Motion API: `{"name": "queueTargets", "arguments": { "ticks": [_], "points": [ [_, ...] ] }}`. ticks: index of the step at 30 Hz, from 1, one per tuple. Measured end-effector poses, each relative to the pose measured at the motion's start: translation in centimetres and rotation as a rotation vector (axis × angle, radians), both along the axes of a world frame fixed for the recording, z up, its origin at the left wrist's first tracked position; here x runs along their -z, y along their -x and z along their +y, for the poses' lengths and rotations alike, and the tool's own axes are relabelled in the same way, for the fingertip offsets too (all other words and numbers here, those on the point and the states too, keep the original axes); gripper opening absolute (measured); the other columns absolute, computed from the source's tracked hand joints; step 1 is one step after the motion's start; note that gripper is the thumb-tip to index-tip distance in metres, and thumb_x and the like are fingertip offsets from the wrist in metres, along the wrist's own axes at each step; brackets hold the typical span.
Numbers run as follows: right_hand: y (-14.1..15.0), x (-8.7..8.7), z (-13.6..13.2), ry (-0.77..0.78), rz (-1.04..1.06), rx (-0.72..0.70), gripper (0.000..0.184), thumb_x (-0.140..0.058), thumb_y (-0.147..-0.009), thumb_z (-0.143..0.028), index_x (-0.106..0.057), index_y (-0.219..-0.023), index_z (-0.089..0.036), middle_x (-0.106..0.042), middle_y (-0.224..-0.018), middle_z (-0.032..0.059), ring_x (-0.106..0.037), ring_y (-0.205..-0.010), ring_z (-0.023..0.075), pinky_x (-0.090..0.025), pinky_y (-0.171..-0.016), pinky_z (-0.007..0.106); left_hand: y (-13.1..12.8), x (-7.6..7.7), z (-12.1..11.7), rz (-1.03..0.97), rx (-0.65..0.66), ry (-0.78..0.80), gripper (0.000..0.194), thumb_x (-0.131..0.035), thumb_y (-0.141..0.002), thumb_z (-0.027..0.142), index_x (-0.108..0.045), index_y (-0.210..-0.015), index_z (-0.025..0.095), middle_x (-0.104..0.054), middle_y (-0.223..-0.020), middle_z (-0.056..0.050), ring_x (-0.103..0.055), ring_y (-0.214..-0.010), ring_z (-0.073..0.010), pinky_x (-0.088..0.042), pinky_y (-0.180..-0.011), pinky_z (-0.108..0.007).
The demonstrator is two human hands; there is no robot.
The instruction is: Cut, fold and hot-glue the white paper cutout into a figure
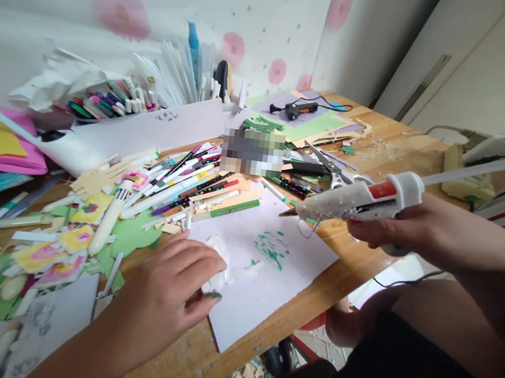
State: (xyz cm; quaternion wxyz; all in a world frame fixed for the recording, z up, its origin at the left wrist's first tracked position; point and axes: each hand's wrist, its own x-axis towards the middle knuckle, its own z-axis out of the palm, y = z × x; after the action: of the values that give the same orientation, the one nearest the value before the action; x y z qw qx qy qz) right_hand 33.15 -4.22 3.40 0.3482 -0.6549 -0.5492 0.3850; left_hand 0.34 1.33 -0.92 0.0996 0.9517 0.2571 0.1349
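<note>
My right hand [400, 227] is wrapped round a white hot glue gun [348, 203] with a red part on its side. A long glue stick [492, 165] sticks out of its back, and its nozzle points left above the table. Lower and to the left, my left hand [180, 278] rests by a white sheet of paper [235, 317], fingers curved, with a gap between forefinger and thumb. Its fingertips are at a small crumpled white piece [218, 265], partly hidden behind them. Dark green shows at the thumb tip. Green specks [272, 247] lie on the sheet.
Markers and pens [188, 180] pile up behind the sheet, with scissors [330, 165] to their right. A black glue gun [293, 109] lies at the back. Painted paper flowers [76, 237] and green scraps [134, 235] cover the left side. The table's front edge [292, 312] runs near my legs.
</note>
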Motion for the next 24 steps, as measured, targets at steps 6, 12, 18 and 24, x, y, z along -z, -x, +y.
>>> {"name": "queueTargets", "arguments": {
  "ticks": [6,12,18,24],
  "points": [
    [-4.8,1.0,1.5,-0.148,0.228,0.272,0.013,-0.075,-0.062,-0.022,-0.066,-0.069,-0.014,-0.058,-0.052,0.0004,-0.051,-0.046,0.0104,-0.039,-0.042,0.023,0.6,0.3,0.4,0.006,0.042,-0.069,0.026,-0.053,-0.077,0.005,-0.058,-0.096,0.022,-0.068,-0.100,-0.003,-0.060,-0.098,-0.0211,-0.041,-0.096,-0.040],
    [-8.4,0.5,1.9,-0.263,0.317,0.497,0.018,-0.074,-0.059,-0.021,-0.060,-0.070,-0.017,-0.057,-0.061,-0.0024,-0.045,-0.043,0.0068,-0.038,-0.042,0.022,1.9,1.8,1.7,-0.127,0.143,-0.256,0.027,-0.057,-0.077,0.016,-0.059,-0.102,0.025,-0.072,-0.103,-0.002,-0.067,-0.091,-0.0186,-0.050,-0.085,-0.029],
    [-6.1,1.8,1.3,-0.183,0.352,0.325,0.018,-0.076,-0.060,-0.024,-0.066,-0.072,-0.015,-0.056,-0.053,-0.0015,-0.048,-0.045,0.0103,-0.038,-0.042,0.023,2.7,-0.1,2.2,-0.028,0.161,0.043,0.025,-0.051,-0.075,0.004,-0.063,-0.081,0.025,-0.068,-0.107,-0.001,-0.057,-0.111,-0.0205,-0.047,-0.090,-0.033],
    [-3.1,2.0,1.3,-0.122,0.266,0.132,0.019,-0.078,-0.061,-0.031,-0.067,-0.069,-0.017,-0.057,-0.051,-0.0025,-0.049,-0.048,0.0120,-0.036,-0.044,0.023,0.0,-0.5,1.2,-0.163,-0.075,0.088,0.015,-0.054,-0.083,0.015,-0.067,-0.083,0.020,-0.061,-0.089,-0.005,-0.056,-0.088,-0.0210,-0.045,-0.078,-0.039]
  ]
}}
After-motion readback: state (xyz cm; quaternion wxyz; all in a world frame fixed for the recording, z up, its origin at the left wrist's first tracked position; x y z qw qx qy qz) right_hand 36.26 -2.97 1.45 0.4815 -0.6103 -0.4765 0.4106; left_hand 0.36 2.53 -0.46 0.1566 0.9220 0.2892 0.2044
